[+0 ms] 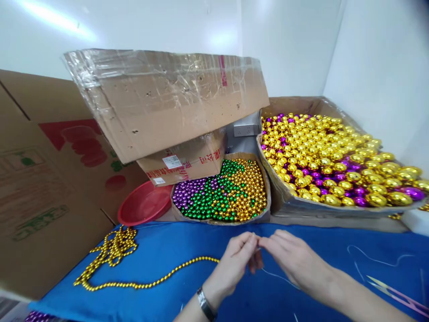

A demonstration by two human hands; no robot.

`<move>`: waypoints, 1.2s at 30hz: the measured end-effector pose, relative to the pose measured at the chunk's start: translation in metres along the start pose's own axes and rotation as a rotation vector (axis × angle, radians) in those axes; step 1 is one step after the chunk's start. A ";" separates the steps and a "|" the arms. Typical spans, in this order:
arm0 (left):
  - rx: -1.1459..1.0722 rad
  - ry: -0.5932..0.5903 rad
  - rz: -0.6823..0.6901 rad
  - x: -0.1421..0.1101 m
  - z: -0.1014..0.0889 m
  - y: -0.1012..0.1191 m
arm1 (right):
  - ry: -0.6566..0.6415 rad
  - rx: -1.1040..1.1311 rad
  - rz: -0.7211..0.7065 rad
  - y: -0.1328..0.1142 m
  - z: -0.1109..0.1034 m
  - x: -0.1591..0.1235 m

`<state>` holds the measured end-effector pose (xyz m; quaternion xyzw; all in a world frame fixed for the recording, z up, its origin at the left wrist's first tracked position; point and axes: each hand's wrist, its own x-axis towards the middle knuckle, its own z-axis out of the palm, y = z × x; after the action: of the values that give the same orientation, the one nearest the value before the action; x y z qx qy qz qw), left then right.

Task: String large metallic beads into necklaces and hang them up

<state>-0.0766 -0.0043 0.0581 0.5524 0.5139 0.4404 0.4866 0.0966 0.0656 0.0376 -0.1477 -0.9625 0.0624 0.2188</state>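
Observation:
My left hand (236, 259) and my right hand (295, 257) meet fingertip to fingertip over the blue cloth (187, 241), both pinched on a thin pale thread (278, 276) that trails off below my right hand. A long string of small gold beads (134, 282) runs from my left hand leftwards and ends in a loose pile (115, 248) near the cloth's far left corner. A watch sits on my left wrist.
Behind the hands stands a small cardboard box of purple, green and gold beads (223, 190). At the right is a big box of larger gold and purple beads (335, 156). A red bowl (144, 203) and stacked cardboard boxes (167, 103) fill the left. More thread and pale scissors (398, 293) lie at right.

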 end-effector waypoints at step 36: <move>-0.169 0.326 -0.127 -0.027 0.003 -0.052 | 0.037 0.403 0.323 -0.027 0.030 -0.006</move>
<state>-0.0828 -0.0312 0.0067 0.3973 0.5810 0.5341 0.4683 0.0819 0.0359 0.0134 -0.2540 -0.8904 0.2845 0.2486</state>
